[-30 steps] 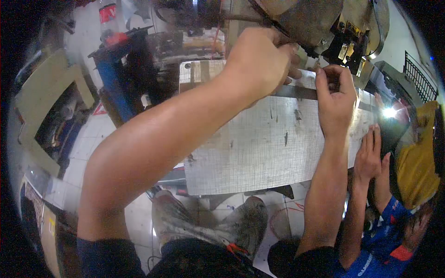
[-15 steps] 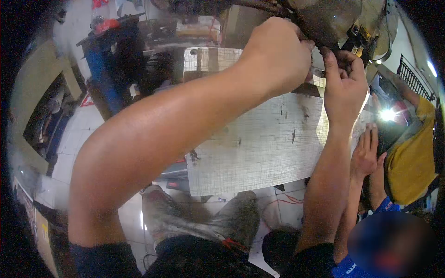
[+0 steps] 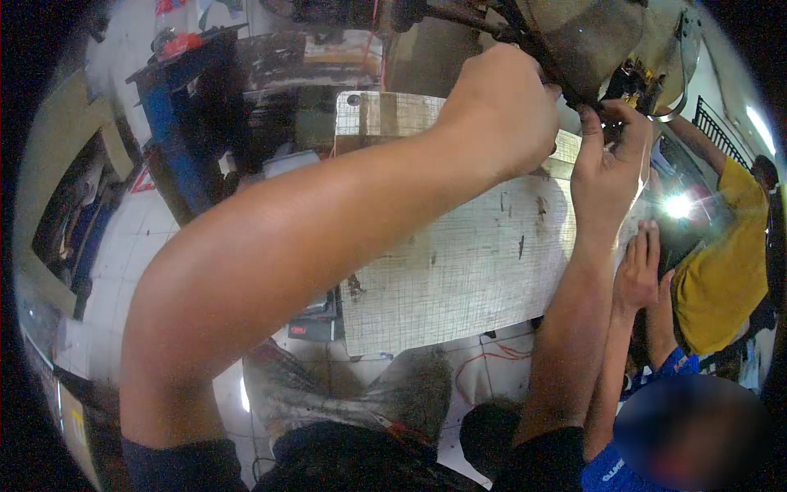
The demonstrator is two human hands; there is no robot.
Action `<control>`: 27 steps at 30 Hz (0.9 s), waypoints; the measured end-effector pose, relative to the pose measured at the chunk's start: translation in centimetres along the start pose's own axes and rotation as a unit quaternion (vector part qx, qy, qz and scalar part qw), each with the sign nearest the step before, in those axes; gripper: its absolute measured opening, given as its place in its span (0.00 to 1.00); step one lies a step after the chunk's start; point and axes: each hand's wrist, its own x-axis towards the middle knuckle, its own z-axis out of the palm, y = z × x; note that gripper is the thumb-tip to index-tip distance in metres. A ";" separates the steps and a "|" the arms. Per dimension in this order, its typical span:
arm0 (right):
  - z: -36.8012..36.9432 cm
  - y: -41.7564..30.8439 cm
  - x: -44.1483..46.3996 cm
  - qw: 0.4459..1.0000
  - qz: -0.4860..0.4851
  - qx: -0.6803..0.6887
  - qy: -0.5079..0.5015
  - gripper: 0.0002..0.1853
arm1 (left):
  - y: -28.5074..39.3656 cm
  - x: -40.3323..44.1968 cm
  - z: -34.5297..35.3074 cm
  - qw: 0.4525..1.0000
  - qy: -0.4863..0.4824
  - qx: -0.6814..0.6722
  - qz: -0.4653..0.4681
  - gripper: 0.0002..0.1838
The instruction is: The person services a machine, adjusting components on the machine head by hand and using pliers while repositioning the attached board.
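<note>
My left hand [image 3: 512,111] is closed, its fingers curled toward a dark metal assembly [image 3: 631,86] at the upper right; what it holds, if anything, is hidden. My right hand [image 3: 608,160] is beside it on the right, thumb and index finger bent toward each other at the lower edge of the dark parts. Something dark and small is between or just behind these fingertips, too unclear to name. Both hands are over the far edge of a pale board with a fine grid and dark stains [image 3: 451,279]. A large brown rounded part [image 3: 582,41] hangs above them.
A co-worker's hand [image 3: 637,271] rests near the board's right side, beside a bright lamp [image 3: 678,205]. Another person in a yellow shirt [image 3: 721,271] is at the right. A blue stand [image 3: 176,123] is at the upper left. Red cables [image 3: 500,354] lie on the floor.
The view has shifted, with the board appearing slightly lower. Both my hands have moved a little to the right relative to the board since the earliest frame and remain near the dark assembly.
</note>
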 end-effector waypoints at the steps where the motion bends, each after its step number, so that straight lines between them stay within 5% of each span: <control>1: 0.0 0.4 0.3 0.986 -0.145 -0.082 0.012 0.13 | -0.2 0.1 0.1 1.000 -0.001 0.007 0.011 0.14; 8: 0.4 0.1 -0.1 0.997 -0.056 -0.058 0.014 0.14 | 0.0 1.0 0.6 0.998 -0.010 0.053 0.013 0.13; 10: 0.4 -0.1 -0.5 0.996 0.088 -0.017 0.004 0.15 | 0.0 1.1 0.7 0.999 -0.014 0.048 0.007 0.13; 15: 0.8 0.7 -0.8 0.999 0.043 0.016 0.019 0.17 | 0.7 0.5 0.3 0.990 -0.002 0.137 0.040 0.13; 17: 0.8 -0.2 -0.6 0.997 0.063 0.020 0.026 0.18 | 0.0 1.2 1.0 1.000 -0.016 -0.011 -0.022 0.14; 25: 1.6 -0.1 -0.6 0.988 0.084 0.126 0.029 0.32 | -0.2 0.6 -0.4 0.991 -0.130 -0.039 0.024 0.14; 27: 1.7 -0.8 -0.6 0.963 0.163 0.211 0.037 0.34 | 0.0 0.5 -1.0 0.989 -0.141 -0.045 0.017 0.13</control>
